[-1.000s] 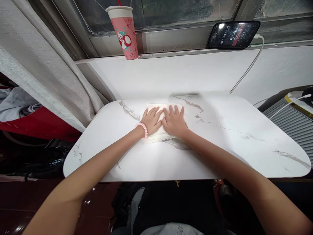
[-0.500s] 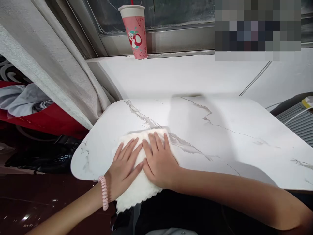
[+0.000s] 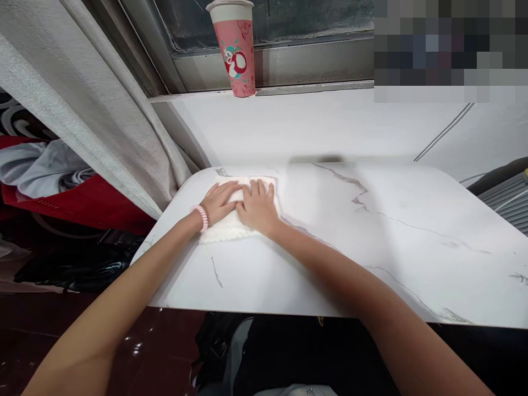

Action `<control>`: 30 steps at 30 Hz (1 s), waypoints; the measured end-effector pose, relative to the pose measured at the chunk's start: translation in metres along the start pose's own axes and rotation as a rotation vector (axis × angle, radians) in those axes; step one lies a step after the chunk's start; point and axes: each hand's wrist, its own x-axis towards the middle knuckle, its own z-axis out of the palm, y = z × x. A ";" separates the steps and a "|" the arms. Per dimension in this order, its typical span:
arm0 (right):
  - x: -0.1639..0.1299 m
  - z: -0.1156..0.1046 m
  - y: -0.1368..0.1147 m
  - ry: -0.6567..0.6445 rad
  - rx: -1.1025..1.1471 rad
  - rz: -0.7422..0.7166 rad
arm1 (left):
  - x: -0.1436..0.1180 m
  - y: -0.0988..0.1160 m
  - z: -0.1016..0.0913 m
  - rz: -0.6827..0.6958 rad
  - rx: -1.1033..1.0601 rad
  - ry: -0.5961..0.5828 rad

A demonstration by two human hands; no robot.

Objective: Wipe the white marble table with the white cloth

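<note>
A cream-white cloth lies spread flat on the white marble-patterned table, toward its far left part. My left hand presses on the cloth's left side with fingers stretched out; a pink coiled band circles that wrist. Flat on the right side of the cloth rests my right hand, its fingers spread. The two hands are side by side, the left fingertips close to the right thumb. Neither hand grips the cloth; both lie on top of it.
A pink paper cup stands on the window ledge behind the table. A pale curtain hangs at the left, beside a red bag with grey cloth inside. A grey ribbed object is at the right edge.
Both hands have moved away from me across the table, carrying the cloth from the front edge to near the back. The view has shifted slightly.
</note>
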 end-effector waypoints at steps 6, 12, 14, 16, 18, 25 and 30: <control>0.049 0.005 0.021 0.201 0.133 0.043 | 0.056 -0.010 -0.015 -0.124 0.156 -0.100; 0.073 0.017 0.007 0.263 0.209 0.087 | 0.058 -0.029 -0.005 -0.189 0.190 0.015; 0.076 0.022 0.001 0.200 0.244 0.105 | 0.051 -0.034 0.000 -0.204 0.185 0.041; 0.078 0.025 -0.003 0.160 0.311 0.109 | 0.044 -0.038 0.003 -0.215 0.194 0.045; 0.078 0.027 -0.006 0.133 0.389 0.108 | 0.034 -0.042 0.004 -0.228 0.210 0.059; 0.040 0.033 -0.056 0.020 0.379 0.014 | -0.052 -0.059 0.004 -0.228 0.203 0.106; -0.035 0.029 -0.105 -0.055 0.313 -0.123 | -0.147 -0.053 0.006 -0.222 0.216 0.177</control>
